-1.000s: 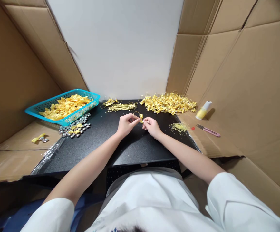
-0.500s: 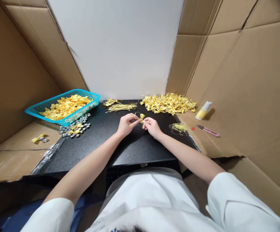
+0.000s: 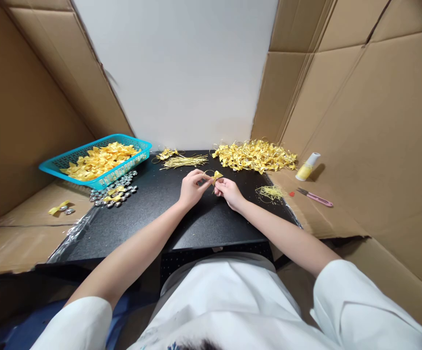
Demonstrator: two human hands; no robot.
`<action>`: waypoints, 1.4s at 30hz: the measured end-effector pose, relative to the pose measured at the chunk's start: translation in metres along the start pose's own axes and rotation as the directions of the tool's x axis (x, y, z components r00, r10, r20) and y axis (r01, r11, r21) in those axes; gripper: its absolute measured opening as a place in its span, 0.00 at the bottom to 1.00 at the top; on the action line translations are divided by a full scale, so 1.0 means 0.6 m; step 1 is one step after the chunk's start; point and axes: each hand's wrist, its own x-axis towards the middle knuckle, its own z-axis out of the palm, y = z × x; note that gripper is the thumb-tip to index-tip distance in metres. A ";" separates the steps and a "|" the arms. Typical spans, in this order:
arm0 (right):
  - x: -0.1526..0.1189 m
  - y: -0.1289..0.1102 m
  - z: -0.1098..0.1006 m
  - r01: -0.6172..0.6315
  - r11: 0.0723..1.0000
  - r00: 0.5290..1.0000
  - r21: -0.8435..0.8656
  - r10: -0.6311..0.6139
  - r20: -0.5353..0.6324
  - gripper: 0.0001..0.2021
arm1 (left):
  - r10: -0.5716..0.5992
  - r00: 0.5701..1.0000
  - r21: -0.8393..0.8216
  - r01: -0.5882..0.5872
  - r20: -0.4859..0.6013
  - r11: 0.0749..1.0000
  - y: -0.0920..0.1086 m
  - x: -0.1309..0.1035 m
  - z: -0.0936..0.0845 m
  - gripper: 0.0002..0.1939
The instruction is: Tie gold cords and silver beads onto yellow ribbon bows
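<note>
Between my two hands, above the black table, is a small yellow bow with a thin gold cord looping to its left. My left hand pinches the bow's cord at its left side. The fingertips of my right hand are closed on the bow's lower right side. Behind my hands lie a bundle of gold cords and a few corded bows. A large heap of corded yellow bows sits at the back right.
A turquoise basket of yellow bows stands at the back left, with silver bells before it. At the right are thread scraps, a spool and pink-handled snips. Cardboard walls flank the table.
The bow has turned slightly and shows more of its spread loops. Both hands have stayed in nearly the same place, their fingers shifted a little around it.
</note>
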 end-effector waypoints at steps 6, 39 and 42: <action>-0.004 -0.004 0.002 -0.045 0.996 0.999 0.074 0.044 0.011 0.14 | 0.044 0.997 0.035 -0.042 -0.056 0.999 -0.002 -0.003 0.003 0.06; -0.001 -0.001 -0.006 -0.133 0.950 0.990 0.282 0.116 0.075 0.13 | 0.325 0.929 0.450 -0.370 0.178 0.812 -0.013 -0.001 0.009 0.09; -0.001 -0.002 -0.005 -0.128 0.948 0.992 0.291 0.115 0.060 0.14 | 0.309 0.928 0.448 -0.370 0.206 0.813 -0.011 -0.001 0.008 0.09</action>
